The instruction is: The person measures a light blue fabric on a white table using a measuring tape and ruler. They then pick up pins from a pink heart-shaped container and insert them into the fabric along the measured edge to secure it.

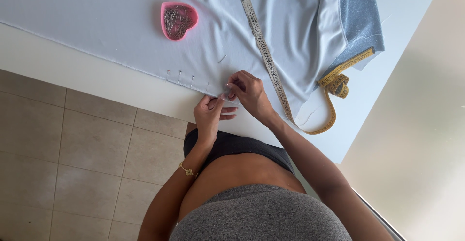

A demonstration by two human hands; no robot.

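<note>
The right hand (251,94) is pinching the near edge of the pale blue cloth (121,23) with fingertips closed on the hem. The left hand (211,113) is meeting it from below, thumb and fingers closed on the same bit of hem, so the two hands are touching at the table's near edge. Whether a pin is sitting between the fingertips is too small to tell.

Just left of the hands, a short row of pins (179,76) is standing through the hem along the cloth's edge. One loose pin (222,59) is lying on the cloth a little above the hands. Farther up and left, a pink heart-shaped dish (178,20) full of pins is resting on the cloth, well apart from the hands.

To the right, a tape measure (265,57) is running down across the cloth, passing just beside the right wrist, then curling over bare white table (368,100) into a yellow coil. A grey-blue cloth (361,23) is lying beyond it.

The hem is running just inside the table's near edge, with a strip of bare table in front of it to the left, and tiled floor (72,158) is lying open below.
</note>
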